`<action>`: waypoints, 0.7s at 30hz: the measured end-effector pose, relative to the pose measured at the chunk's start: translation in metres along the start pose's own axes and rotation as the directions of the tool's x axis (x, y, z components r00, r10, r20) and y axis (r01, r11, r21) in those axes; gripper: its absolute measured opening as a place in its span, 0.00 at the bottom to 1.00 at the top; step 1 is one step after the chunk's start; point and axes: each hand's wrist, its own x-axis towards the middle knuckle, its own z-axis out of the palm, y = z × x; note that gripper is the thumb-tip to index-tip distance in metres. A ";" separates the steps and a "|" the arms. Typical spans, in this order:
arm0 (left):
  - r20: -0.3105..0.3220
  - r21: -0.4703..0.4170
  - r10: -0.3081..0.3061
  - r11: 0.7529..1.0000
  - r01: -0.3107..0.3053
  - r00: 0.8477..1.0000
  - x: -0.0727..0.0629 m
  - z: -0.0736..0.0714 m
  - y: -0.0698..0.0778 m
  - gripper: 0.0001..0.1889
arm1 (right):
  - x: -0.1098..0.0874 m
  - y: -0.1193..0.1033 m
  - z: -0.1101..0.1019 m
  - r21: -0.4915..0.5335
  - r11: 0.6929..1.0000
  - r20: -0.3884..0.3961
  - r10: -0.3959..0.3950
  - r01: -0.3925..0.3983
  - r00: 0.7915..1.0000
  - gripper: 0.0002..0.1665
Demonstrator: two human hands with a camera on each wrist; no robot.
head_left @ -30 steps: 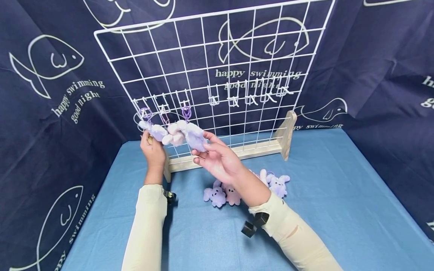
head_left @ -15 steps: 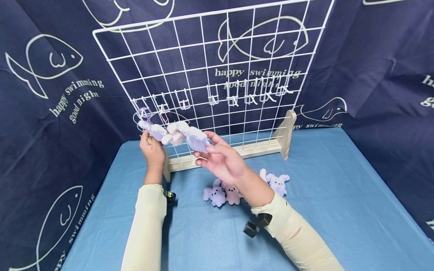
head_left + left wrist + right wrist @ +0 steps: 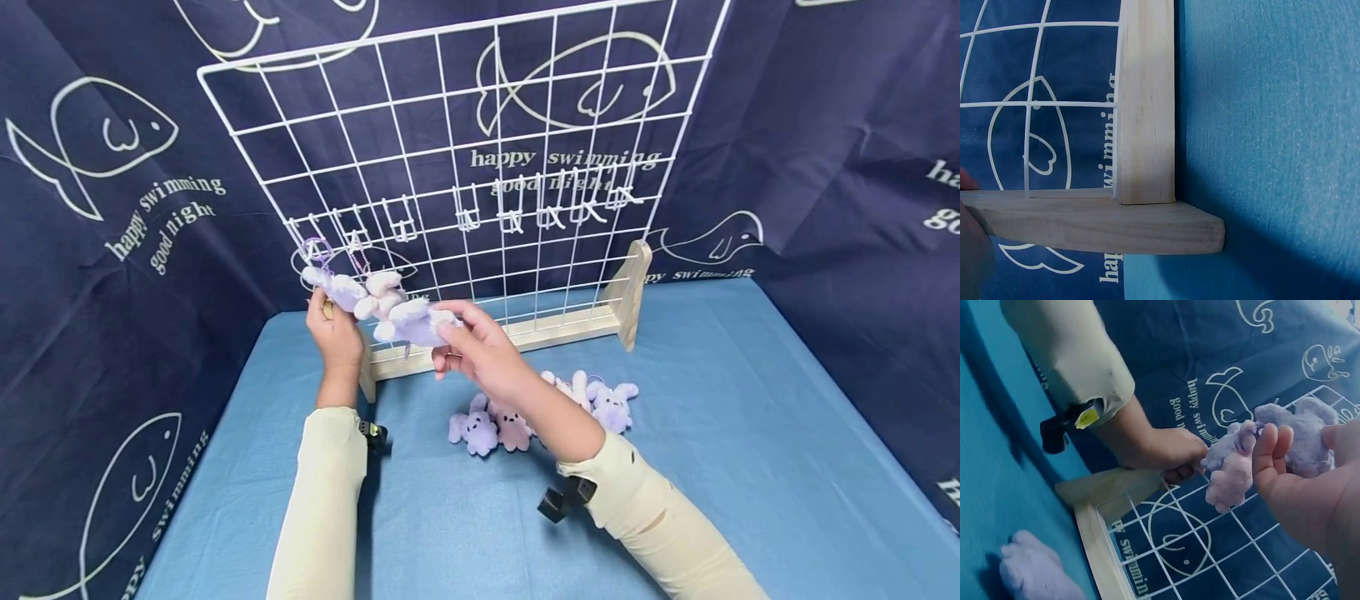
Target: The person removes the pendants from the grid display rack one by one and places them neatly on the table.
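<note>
My right hand (image 3: 480, 346) pinches a purple plush bunny keychain (image 3: 412, 323) between thumb and fingers, below a bare hook of the white wire grid rack (image 3: 517, 158). In the right wrist view that bunny (image 3: 1307, 437) lies in the grip, a purple loop near the fingertips. Beside it, a pink plush keychain (image 3: 381, 293) and another purple bunny (image 3: 337, 287) hang from the two leftmost hooks. My left hand (image 3: 335, 337) grips the rack's left wooden upright, partly hidden; the left wrist view shows its palm (image 3: 972, 256) against the wooden side piece (image 3: 1097, 226).
Several purple and pink plush bunnies lie on the blue tablecloth in front of the rack, among them a purple one (image 3: 476, 427) and a pink one (image 3: 513, 429). Several bare white hooks (image 3: 551, 215) line the grid to the right. The right wooden foot (image 3: 632, 292) stands behind.
The purple bunny's loop has come off the third hook, and my right hand has turned and lowered the bunny. My left hand stays on the upright.
</note>
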 end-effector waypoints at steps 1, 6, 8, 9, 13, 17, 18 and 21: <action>0.000 0.001 -0.003 1.000 0.003 1.000 0.000 0.000 0.000 0.10 | 0.000 0.001 0.000 -0.038 0.999 -0.008 -0.004 0.003 1.000 0.21; 0.004 0.013 -0.015 1.000 0.015 1.000 0.001 -0.001 -0.001 0.12 | 0.001 0.002 0.000 -0.162 0.987 -0.064 -0.002 -0.009 0.998 0.21; 0.000 0.013 -0.017 1.000 0.017 1.000 0.000 0.000 -0.002 0.12 | 0.000 0.002 -0.001 -0.197 0.980 -0.089 -0.004 -0.014 0.996 0.17; -0.001 0.013 -0.016 1.000 0.016 1.000 0.000 0.000 -0.002 0.12 | 0.000 0.001 -0.001 -0.217 0.976 -0.100 -0.009 -0.013 0.995 0.16; -0.002 0.005 -0.006 1.000 0.006 1.000 -0.001 0.002 0.001 0.13 | 0.000 0.002 -0.003 -0.293 0.956 -0.130 -0.041 0.001 0.991 0.17; 0.001 -0.018 0.000 1.000 0.000 1.000 -0.005 0.004 0.017 0.11 | -0.001 0.003 -0.004 -0.293 0.956 -0.128 -0.064 0.024 0.990 0.21; 0.000 -0.021 0.000 1.000 0.000 1.000 -0.006 0.004 0.020 0.11 | -0.001 0.003 -0.004 -0.283 0.959 -0.127 -0.058 0.020 0.990 0.22; -0.001 -0.025 0.002 1.000 -0.002 1.000 -0.008 0.004 0.028 0.09 | -0.001 0.003 -0.004 -0.303 0.953 -0.133 -0.030 -0.012 0.991 0.21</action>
